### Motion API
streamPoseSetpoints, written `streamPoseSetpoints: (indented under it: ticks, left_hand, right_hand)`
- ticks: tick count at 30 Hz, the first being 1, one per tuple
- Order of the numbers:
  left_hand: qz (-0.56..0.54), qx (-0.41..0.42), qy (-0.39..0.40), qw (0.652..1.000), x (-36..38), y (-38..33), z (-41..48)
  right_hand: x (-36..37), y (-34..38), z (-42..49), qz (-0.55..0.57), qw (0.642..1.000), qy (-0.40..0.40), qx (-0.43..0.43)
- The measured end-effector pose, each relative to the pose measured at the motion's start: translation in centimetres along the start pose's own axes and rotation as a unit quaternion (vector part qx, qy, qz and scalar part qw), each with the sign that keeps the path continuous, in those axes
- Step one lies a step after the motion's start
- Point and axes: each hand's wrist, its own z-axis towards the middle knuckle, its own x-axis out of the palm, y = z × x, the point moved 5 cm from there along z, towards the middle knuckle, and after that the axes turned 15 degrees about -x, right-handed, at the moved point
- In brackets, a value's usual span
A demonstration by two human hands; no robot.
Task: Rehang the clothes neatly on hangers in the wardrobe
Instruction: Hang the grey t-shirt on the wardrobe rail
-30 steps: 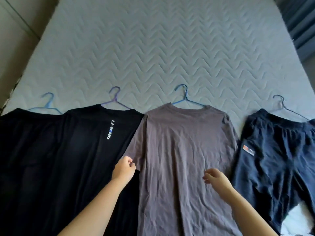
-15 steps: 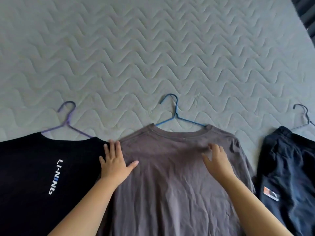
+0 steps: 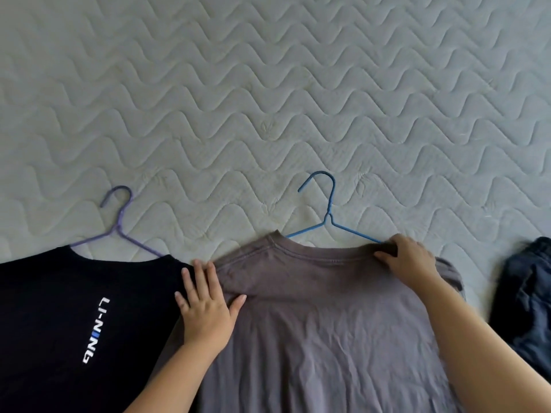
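My left hand (image 3: 205,311) lies flat, fingers straight, on the grey T-shirt (image 3: 322,329) at lower centre; my right hand (image 3: 410,263) seems to pinch its collar by the blue hanger (image 3: 329,208)

Only the hook and the top of the arms of the blue hanger (image 3: 329,214) show; the rest runs inside the grey t-shirt (image 3: 328,329). Same deal with the purple hanger (image 3: 118,231) and the black t-shirt (image 3: 53,293).

The black tee gets chopped by the left and bottom edges, the grey one by the bottom edge.

The right hand (image 3: 410,263) bunches the grey collar with its fingertips buried in the fold, so can't tell if they touch the wire. Its arm covers most of that sleeve.

The left hand (image 3: 207,311) lies flat right where the two tees meet, so no telling which overlaps which.

The dark blue garment (image 3: 527,296) is cut off at the right edge and a bit blurry. No idea what kind it is.
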Motion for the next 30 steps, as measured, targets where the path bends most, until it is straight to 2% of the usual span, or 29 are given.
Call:
streamPoseSetpoints:
  ticks: [3,5,9,13,17,20,22,25,30]
  left_hand:
    - [-0.007,0.012,-0.013,1.0,-2.2,0.3,-0.6]
    - [-0.082,0.017,0.014,0.996,-3.7,0.8,-1.4]
    - [-0.195,0.08,-0.065,0.975,-9.4,0.9,-5.2]
    - [-0.163,0.15,-0.128,0.967,-12.7,0.9,-10.1]
    - [-0.097,0.158,-0.098,0.978,-13.3,2.1,-14.8]
    - [-0.135,0.166,-0.098,0.972,-14.0,4.4,-19.5]
    - [-0.16,0.178,-0.14,0.961,-14.5,6.6,-23.3]
    - [-0.168,0.206,-0.257,0.929,-15.1,10.7,-29.4]
    - [-0.205,0.136,-0.32,0.915,-14.0,18.2,-36.9]
  right_hand:
    - [-1.8,0.9,-2.2,0.053,0.998,-0.021,-0.027]
    - [-3.3,1.7,-4.3,0.093,0.994,-0.03,-0.044]
    - [-6.0,3.4,-9.7,0.11,0.989,-0.04,-0.095]
    - [-7.4,3.8,-15.9,0.157,0.979,-0.046,-0.12]
    - [-8.9,3.6,-21.8,0.216,0.97,-0.075,-0.085]
    - [-9.4,3.3,-26.2,0.233,0.966,-0.091,-0.072]
    - [-9.4,3.5,-29.1,0.219,0.967,-0.101,-0.086]
    - [-8.3,4.6,-33.0,0.157,0.976,-0.067,-0.133]
    - [-5.8,5.0,-37.8,0.109,0.975,-0.002,-0.194]
